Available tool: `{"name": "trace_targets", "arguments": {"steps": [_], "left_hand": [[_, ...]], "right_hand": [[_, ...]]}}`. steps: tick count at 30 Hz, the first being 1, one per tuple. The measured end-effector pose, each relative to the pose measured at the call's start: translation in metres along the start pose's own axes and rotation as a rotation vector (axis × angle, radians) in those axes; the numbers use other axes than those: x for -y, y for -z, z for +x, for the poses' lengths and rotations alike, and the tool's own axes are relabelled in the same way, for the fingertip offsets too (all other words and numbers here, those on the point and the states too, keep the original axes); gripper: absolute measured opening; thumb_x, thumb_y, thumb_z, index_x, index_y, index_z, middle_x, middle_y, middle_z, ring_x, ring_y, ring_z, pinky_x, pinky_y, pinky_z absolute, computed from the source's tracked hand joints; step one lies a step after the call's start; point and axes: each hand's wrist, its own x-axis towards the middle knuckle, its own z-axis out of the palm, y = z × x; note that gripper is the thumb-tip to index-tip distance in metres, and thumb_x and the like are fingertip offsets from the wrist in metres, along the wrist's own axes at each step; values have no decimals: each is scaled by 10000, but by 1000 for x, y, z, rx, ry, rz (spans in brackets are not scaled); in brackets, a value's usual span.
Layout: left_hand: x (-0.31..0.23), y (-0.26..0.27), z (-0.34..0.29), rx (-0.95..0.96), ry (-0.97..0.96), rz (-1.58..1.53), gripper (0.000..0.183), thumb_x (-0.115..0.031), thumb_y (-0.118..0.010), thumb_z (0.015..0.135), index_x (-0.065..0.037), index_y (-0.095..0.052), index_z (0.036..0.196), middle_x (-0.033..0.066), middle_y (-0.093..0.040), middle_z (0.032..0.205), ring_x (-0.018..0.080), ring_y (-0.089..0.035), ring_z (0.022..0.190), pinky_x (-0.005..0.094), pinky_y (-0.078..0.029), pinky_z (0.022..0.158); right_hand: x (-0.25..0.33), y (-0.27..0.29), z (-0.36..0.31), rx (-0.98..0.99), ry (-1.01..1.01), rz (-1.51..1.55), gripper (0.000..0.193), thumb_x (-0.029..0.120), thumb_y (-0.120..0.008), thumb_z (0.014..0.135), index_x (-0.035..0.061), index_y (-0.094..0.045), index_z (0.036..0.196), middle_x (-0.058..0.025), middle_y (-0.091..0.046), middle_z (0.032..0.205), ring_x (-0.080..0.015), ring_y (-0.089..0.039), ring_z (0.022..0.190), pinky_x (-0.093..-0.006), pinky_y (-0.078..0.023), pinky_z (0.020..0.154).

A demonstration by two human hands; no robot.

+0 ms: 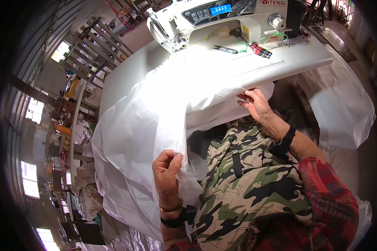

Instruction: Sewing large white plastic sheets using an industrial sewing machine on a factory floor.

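Note:
A large sheet of thin white fabric (130, 129) spreads over the sewing table and hangs down its near side. My left hand (167, 169) pinches a folded edge of it, low in front of the table. At the table's front edge, my right hand (256, 104) holds the fabric between thumb and fingers. From the sewing machine (222, 19) at the back, the fabric runs toward me; glare washes out the part around the needle area. A camouflage apron (255, 180) covers my lap.
On the sewing table (297, 60) lie a small thread snipper (225, 49) and a plaid cloth piece (261, 50). A clear plastic bag (337, 96) hangs at the table's right end. Metal racks (94, 48) and a cluttered bench (73, 138) stand to the left.

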Motion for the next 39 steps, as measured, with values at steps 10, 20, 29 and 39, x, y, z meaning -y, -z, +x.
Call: {"name": "trace_targets", "arguments": {"steps": [10, 20, 29, 39], "left_hand": [[0, 4, -2, -12, 9, 26, 30, -44, -613, 875, -17, -614, 886, -19, -618, 766, 36, -534, 648, 182, -421, 602], [0, 0, 0, -10, -6, 12, 49, -55, -618, 869, -20, -619, 905, -17, -619, 786, 47, -543, 669, 190, -432, 621], [-2, 2, -2, -24, 0, -17, 64, -67, -627, 865, -15, -617, 902, -18, -611, 781, 44, -526, 669, 188, -421, 634], [2, 3, 1, 36, 8, -42, 62, -54, -620, 901, 2, -623, 876, -29, -615, 741, 18, -519, 633, 172, -402, 588]], "right_hand": [[50, -61, -36, -115, 828, -1477, 256, 262, -652, 889, 32, -631, 1000, -102, -639, 1099, -249, -572, 1058, -385, -423, 922], [47, -110, 35, 396, 417, -1524, 416, 347, -626, 847, 15, -619, 1098, -174, -613, 1119, -305, -548, 1093, -421, -379, 989], [33, -68, -6, 649, 114, -1167, 373, 305, -622, 828, -68, -615, 819, -172, -554, 638, -197, -476, 592, -378, -425, 595], [26, 10, -40, 481, 729, -1630, 234, 223, -650, 808, 6, -625, 890, -131, -573, 860, -335, -530, 877, -431, -441, 773]]}}
